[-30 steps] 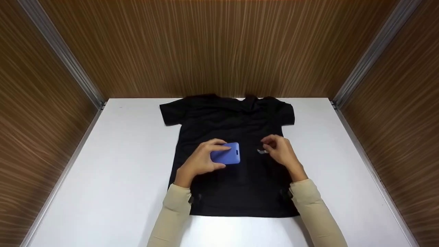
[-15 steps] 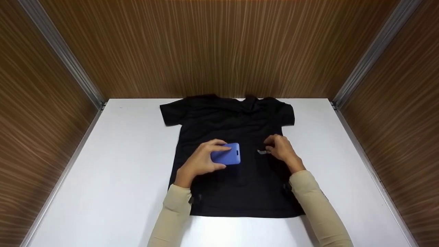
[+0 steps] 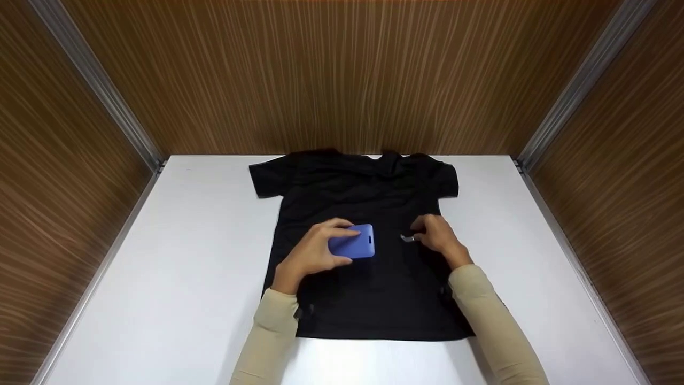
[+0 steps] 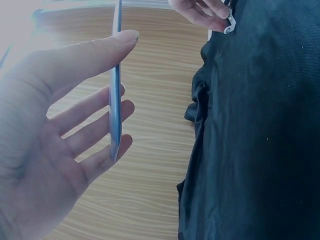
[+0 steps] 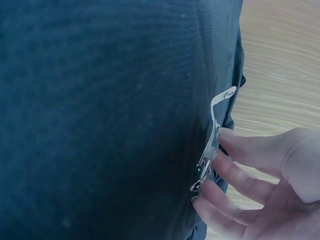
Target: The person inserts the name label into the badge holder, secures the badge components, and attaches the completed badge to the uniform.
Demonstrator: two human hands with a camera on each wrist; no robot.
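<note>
My left hand point(image 3: 312, 252) grips a blue card holder point(image 3: 364, 245) by its long edges, thumb on the near side and fingers on the far side. A dark slot shows near the holder's right end. In the left wrist view the holder point(image 4: 115, 117) appears edge-on, a thin bluish strip. My right hand point(image 3: 439, 238) pinches a small badge strap clip point(image 3: 407, 238). The right wrist view shows this clip point(image 5: 211, 150) with a pale strap end and a metal clasp, between thumb and fingertips. Both hands are over a black T-shirt point(image 3: 368, 305).
The T-shirt lies spread on a white table point(image 3: 197, 278), sleeves toward the far edge. A wood-grain panel point(image 3: 342, 75) stands behind the table, with similar panels at left and right. Metal rails point(image 3: 104, 85) run along the corners.
The right hand drew back from the strap clip a little, uncovering more of it, then closed on it again and tilted it. The left hand and card holder stayed in place.
</note>
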